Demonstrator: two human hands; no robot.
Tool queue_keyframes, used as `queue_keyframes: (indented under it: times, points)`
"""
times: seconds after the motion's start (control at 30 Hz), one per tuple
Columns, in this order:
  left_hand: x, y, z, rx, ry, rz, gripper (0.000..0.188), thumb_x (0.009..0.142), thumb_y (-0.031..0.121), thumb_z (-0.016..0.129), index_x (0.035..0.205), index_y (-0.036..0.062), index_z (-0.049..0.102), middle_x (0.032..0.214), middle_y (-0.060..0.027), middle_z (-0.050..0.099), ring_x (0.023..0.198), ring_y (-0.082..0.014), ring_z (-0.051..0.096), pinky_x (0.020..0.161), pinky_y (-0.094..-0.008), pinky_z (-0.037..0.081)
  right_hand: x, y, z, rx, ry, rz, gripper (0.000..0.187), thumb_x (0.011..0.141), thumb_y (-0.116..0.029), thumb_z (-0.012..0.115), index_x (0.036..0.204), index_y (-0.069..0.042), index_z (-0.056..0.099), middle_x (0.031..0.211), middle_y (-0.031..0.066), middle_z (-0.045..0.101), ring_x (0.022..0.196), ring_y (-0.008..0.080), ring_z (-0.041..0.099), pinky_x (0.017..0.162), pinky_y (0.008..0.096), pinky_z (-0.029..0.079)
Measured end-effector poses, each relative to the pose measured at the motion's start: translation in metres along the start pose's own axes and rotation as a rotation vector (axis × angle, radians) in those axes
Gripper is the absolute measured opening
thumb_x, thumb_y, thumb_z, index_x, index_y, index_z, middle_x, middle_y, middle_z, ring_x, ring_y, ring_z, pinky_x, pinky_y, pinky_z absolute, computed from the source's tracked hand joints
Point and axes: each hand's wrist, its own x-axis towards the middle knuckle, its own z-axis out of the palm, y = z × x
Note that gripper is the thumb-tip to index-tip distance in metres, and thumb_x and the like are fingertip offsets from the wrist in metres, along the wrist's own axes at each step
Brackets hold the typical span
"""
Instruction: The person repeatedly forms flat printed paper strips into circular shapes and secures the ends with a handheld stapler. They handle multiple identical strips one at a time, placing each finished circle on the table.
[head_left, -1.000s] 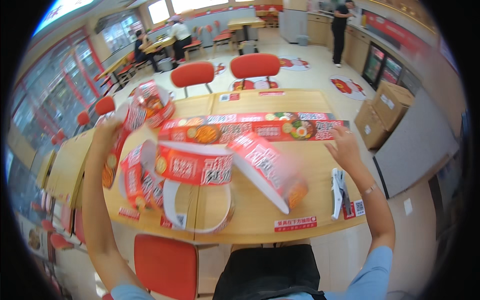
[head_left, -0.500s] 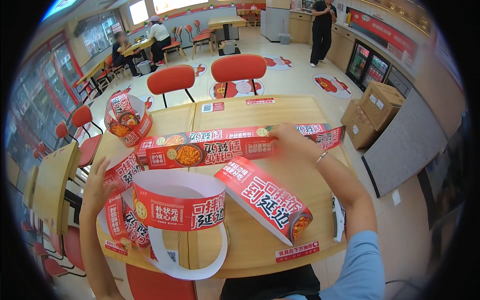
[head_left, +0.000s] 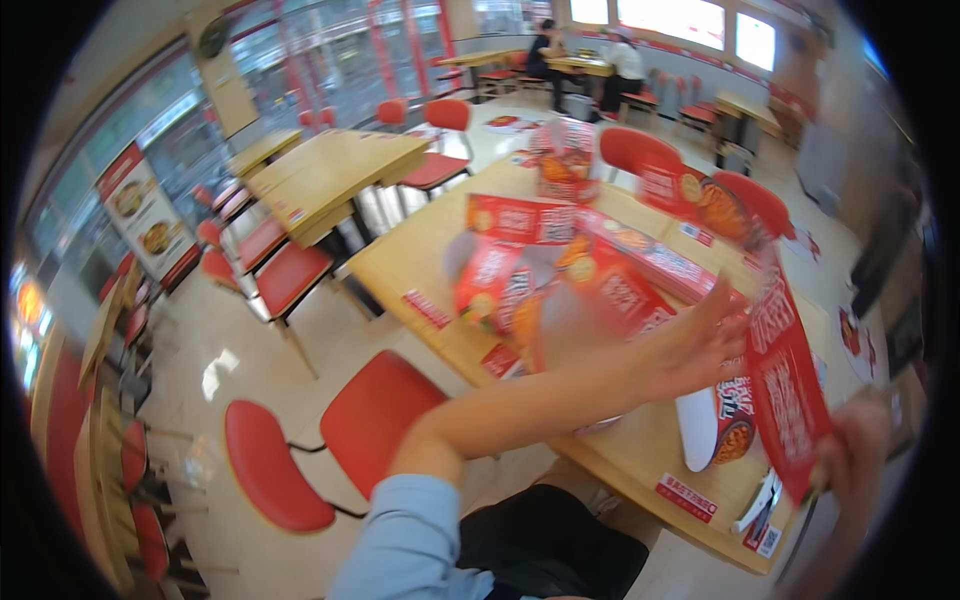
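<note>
My right hand (head_left: 858,445), blurred by motion, grips the lower end of a long red printed paper strip (head_left: 790,375) at the table's right side. The strip rises from there, bends, and its far part (head_left: 700,200) sweeps left above the tabletop. My left hand (head_left: 705,345) reaches across with fingers stretched out, next to the strip's middle. Under my left forearm lie looped red printed bands (head_left: 500,270), partly hidden. A curved band with a white inside (head_left: 722,425) rests beside my left hand. Further back, flat red strips (head_left: 650,262) lie near an upright coiled band (head_left: 565,165).
A slim white-and-dark object (head_left: 760,500), too blurred to name, is at the wooden table's (head_left: 620,455) near right corner. Red chairs (head_left: 380,400) stand on the left, another table (head_left: 330,180) beyond. Two people sit far back; a dark-clothed person (head_left: 885,230) stands at right.
My view has swung left. The right hand has lifted a strip off the table and brought it to the near right; my left hand has crossed from the left side toward it.
</note>
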Motion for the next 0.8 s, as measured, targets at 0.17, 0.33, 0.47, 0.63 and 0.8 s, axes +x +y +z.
queue_keyframes:
  times: [0.17,0.33,0.47,0.63,0.8]
  points:
    - [-0.008,0.025,0.029,0.097,-0.056,0.346,0.034,0.093,0.037,0.059,0.114,0.0105,0.056,0.106,-0.0048,0.066,0.100,-0.0208,0.063,0.091,-0.0398,0.050,-0.077,-0.061,0.011,0.159,-0.254,0.136,0.046,0.066,-0.044,0.082,0.086,-0.007,0.064,0.082,0.0058,0.057,0.085,0.0233,0.056,0.089,0.0412,0.043]
    - [-0.085,0.066,0.100,0.264,0.043,0.596,0.027,0.095,0.032,0.057,0.108,0.0086,0.058,0.100,-0.0049,0.063,0.093,-0.0175,0.063,0.086,-0.0385,0.052,-0.110,-0.082,0.037,0.589,-0.558,0.031,0.032,0.074,0.003,0.070,0.106,-0.002,0.067,0.102,0.0105,0.065,0.092,0.0255,0.064,0.082,0.0357,0.049]
    - [-0.130,0.098,0.096,-0.090,-0.220,0.380,0.024,0.095,0.028,0.058,0.105,0.0063,0.059,0.089,-0.0028,0.054,0.078,-0.0122,0.061,0.074,-0.0316,0.055,-0.159,-0.084,0.074,0.852,-0.538,0.103,0.026,0.069,0.009,0.065,0.093,-0.002,0.064,0.097,0.0125,0.065,0.093,0.0286,0.061,0.085,0.0378,0.047]
    - [-0.192,0.117,0.072,0.187,-0.022,0.080,0.017,0.094,0.024,0.060,0.100,0.0083,0.057,0.081,-0.0005,0.052,0.063,-0.0071,0.055,0.057,-0.0267,0.051,-0.143,-0.102,0.064,0.178,-0.504,0.134,0.014,0.074,0.002,0.061,0.087,-0.003,0.060,0.102,0.0177,0.062,0.095,0.0324,0.058,0.087,0.0427,0.044]
    - [-0.182,0.024,0.070,0.717,0.459,-0.063,0.025,0.096,0.030,0.055,0.082,0.0104,0.050,0.063,0.0068,0.039,0.043,-0.0012,0.037,0.036,-0.0175,0.032,-0.129,-0.092,0.041,-0.685,-0.001,-0.194,0.022,0.084,-0.027,0.067,0.081,-0.007,0.060,0.092,0.0108,0.057,0.087,0.0281,0.059,0.093,0.0491,0.042]
